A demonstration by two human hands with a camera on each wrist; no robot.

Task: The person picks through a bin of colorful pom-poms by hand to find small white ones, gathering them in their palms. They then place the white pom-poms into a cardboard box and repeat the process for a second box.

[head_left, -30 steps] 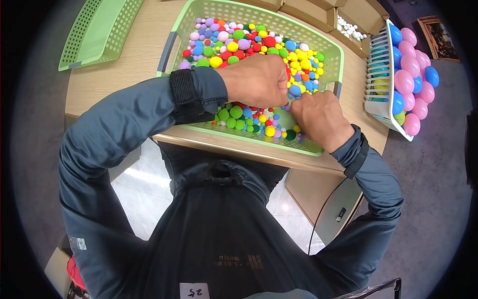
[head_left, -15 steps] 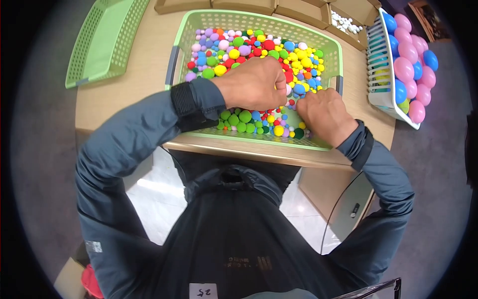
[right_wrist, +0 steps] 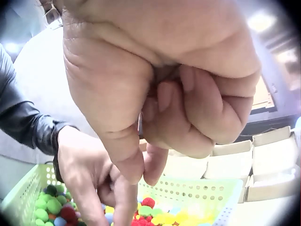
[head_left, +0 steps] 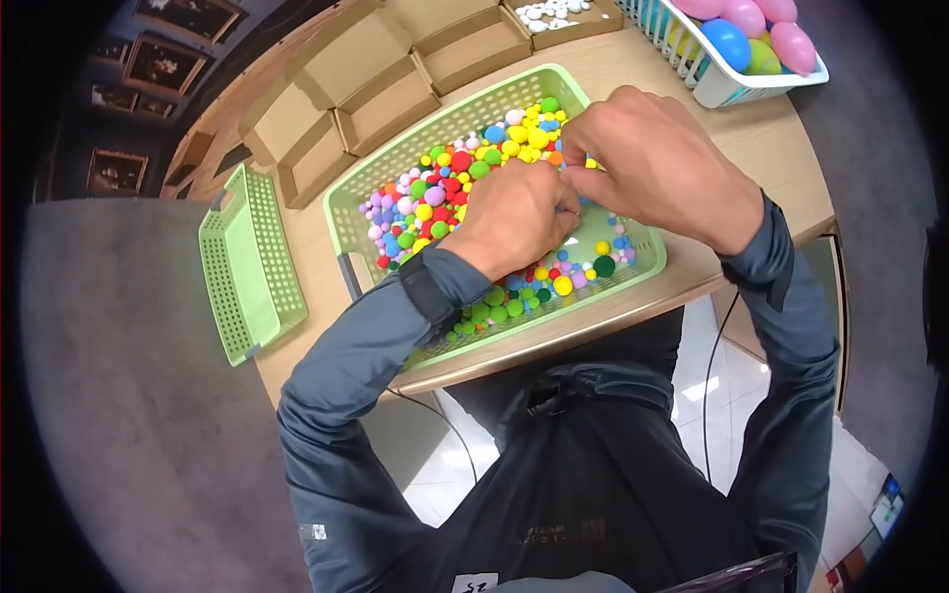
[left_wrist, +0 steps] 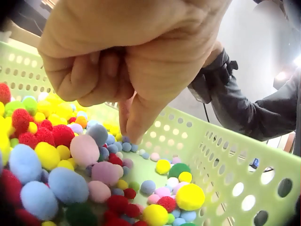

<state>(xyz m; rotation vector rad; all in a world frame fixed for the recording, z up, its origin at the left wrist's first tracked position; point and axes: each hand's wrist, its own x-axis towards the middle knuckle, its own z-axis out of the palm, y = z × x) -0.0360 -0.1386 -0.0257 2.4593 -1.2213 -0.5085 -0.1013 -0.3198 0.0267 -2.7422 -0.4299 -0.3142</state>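
Observation:
A green perforated basket [head_left: 647, 259] holds many small coloured pom-poms [head_left: 461, 162]. Over its middle hangs the left hand [head_left: 514, 212], fingers curled, with thumb and index tips close together above the pom-poms [left_wrist: 68, 185] in the left wrist view. The right hand [head_left: 657, 168] is just beside it, above the basket's right part. Its thumb and index tips meet in the right wrist view, the other fingers [right_wrist: 197, 108] folded toward the palm. No object shows between either pair of fingertips; the inside of both palms is hidden.
An empty green basket [head_left: 242, 277] stands at the left. Cardboard boxes [head_left: 386, 109] line the back, one with white pieces [head_left: 554, 14]. A white basket [head_left: 736, 94] of balloons is at the back right. The table's front edge [head_left: 554, 336] is near the body.
The head view has turned, so baskets and boxes appear shifted. The right hand has lifted from low at the basket's right side and moved back, appearing larger. The left hand stays over the basket, fingers curled.

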